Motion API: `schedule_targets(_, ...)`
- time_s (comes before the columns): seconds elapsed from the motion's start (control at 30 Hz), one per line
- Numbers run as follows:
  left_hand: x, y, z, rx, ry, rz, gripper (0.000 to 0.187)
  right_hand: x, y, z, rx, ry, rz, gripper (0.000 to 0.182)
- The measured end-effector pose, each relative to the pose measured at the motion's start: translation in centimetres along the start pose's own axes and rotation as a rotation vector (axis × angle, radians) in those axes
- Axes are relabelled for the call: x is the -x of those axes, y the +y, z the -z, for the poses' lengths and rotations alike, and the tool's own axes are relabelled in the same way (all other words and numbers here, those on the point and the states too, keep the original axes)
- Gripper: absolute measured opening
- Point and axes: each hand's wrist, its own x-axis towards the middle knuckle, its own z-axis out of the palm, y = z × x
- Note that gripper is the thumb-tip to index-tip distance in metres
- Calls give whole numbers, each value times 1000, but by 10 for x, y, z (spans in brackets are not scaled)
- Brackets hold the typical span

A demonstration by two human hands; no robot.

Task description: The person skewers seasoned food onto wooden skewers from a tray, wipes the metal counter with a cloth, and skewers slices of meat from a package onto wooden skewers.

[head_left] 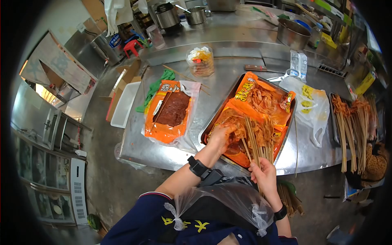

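A metal tray (pixel 203 136) on the steel table holds orange printed food bags (pixel 261 83) and reddish, sauce-coated food pieces (pixel 261 98). My left hand (pixel 220 138) is in the tray, its fingers curled around sauced food and partly hidden by it. Below the tray's near edge, my right hand (pixel 265 174) is closed on a thin bamboo skewer whose tip points up toward my left hand. Several skewers (pixel 261 143) loaded with food lie beside it in the tray, handles toward me.
To the left lies an orange bag (pixel 165 132) of dark red food, near a green cloth (pixel 165 76). Behind stand a clear container (pixel 200 65) and scissors (pixel 288 74). On the right are a white plastic bag (pixel 314 120) and a tray of loaded skewers (pixel 353 134).
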Motion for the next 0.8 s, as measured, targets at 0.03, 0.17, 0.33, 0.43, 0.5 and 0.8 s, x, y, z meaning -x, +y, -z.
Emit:
schedule_targets(0.03,-2,4,1,-1,4,-3,22,0,0,-1,-3,16,-5,14)
schedule_targets(0.17,0,12,-2,29,-63,-39,25,1,1,0,-21,16,0,14)
schedule_targets(0.33,2,7,-6,57,-33,-99,27,0,1,1,-11,6,3,14)
schedule_targets(0.43,4,7,-7,-65,-62,-196,25,0,0,0,14,-2,14,14)
schedule_targets(0.5,5,4,-9,-62,-112,-316,22,-1,2,0,13,-10,15,14)
schedule_targets(0.8,17,-12,-6,-545,21,-385,14,-4,3,0,33,1,-10,14)
